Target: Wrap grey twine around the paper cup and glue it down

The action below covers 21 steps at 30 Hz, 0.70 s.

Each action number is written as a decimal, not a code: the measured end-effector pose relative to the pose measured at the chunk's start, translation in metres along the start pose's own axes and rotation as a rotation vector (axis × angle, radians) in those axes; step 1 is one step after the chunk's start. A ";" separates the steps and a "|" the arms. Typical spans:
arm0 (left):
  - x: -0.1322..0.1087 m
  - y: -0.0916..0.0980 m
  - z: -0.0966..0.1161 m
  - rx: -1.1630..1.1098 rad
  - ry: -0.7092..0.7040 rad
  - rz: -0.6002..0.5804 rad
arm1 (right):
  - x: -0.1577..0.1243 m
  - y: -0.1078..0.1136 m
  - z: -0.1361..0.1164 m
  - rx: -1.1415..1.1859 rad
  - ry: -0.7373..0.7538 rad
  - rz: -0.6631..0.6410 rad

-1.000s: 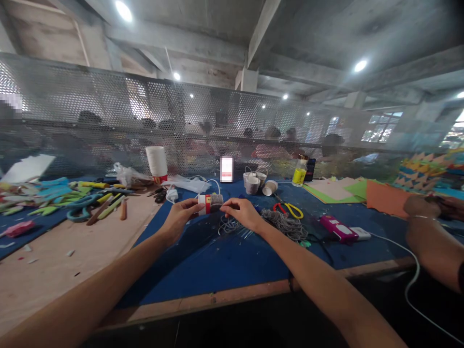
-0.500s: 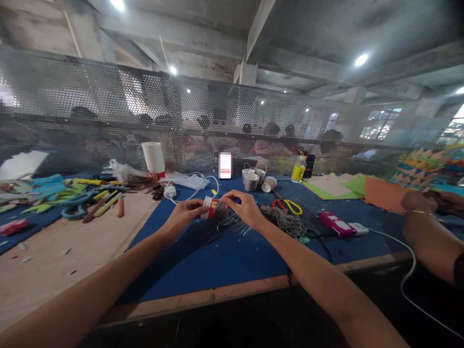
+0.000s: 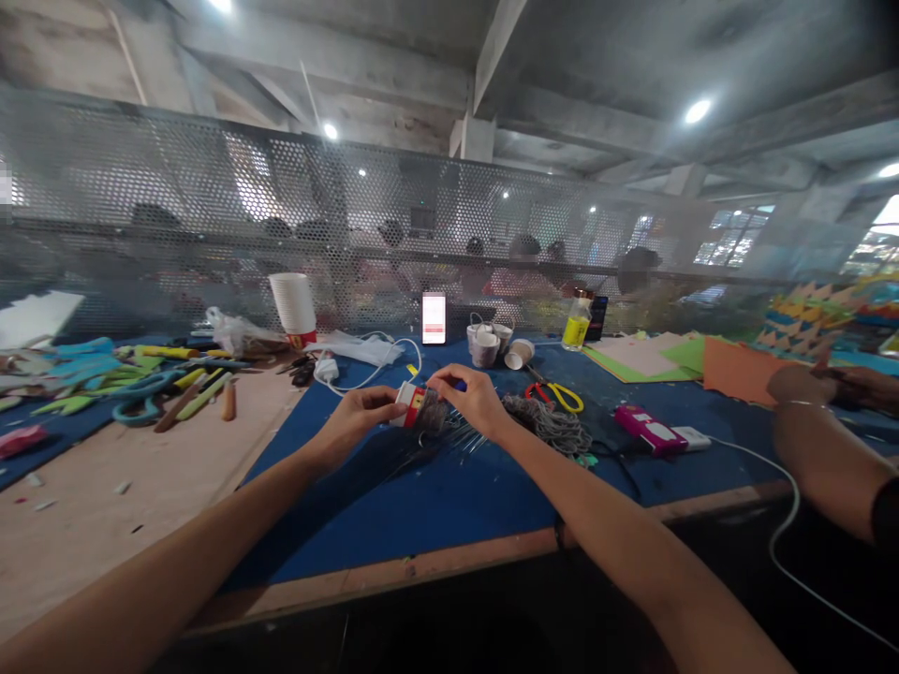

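My left hand (image 3: 351, 423) is closed on a small paper cup (image 3: 416, 408), tipped on its side above the blue mat. The cup is white and red, with grey yarn (image 3: 435, 415) around its far part. At the yarn-covered end my right hand (image 3: 474, 402) has thumb and fingers pinched together; what they hold, perhaps a yarn strand, is too small to make out. A heap of grey yarn (image 3: 552, 428) lies to the right of that hand. Thin, clear strips (image 3: 469, 435) rest on the mat below the cup.
Behind stand small yarn-wrapped cups (image 3: 484, 348), a phone (image 3: 434, 318) and a stack of paper cups (image 3: 291, 304). Yellow-handled scissors (image 3: 562, 397), a magenta box (image 3: 650, 431) and a white cable (image 3: 790, 524) lie right. Tools (image 3: 203, 398) lie left; another person's arm (image 3: 821, 449) is far right.
The cup has turned slightly in my left hand, showing more of its red band and the grey yarn. My right hand's pinch stays beside it. The view has shifted a little.
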<state>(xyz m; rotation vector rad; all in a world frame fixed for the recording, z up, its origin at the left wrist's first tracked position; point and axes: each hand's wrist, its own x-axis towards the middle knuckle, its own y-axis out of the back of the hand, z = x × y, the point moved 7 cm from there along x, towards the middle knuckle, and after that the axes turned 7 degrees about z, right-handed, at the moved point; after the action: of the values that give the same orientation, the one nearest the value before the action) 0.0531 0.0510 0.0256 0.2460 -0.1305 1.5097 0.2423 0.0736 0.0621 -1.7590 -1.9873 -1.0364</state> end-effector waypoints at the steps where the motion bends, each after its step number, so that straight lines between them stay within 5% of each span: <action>1: 0.000 0.000 0.001 0.000 0.002 -0.003 | 0.000 0.001 0.000 -0.003 0.012 0.008; 21: -0.004 -0.006 0.006 0.023 0.000 -0.072 | 0.000 0.001 0.006 -0.071 0.095 0.044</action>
<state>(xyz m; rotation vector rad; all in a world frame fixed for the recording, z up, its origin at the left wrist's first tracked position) 0.0591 0.0456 0.0301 0.2661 -0.1030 1.4402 0.2443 0.0780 0.0583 -1.7465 -1.8683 -1.1673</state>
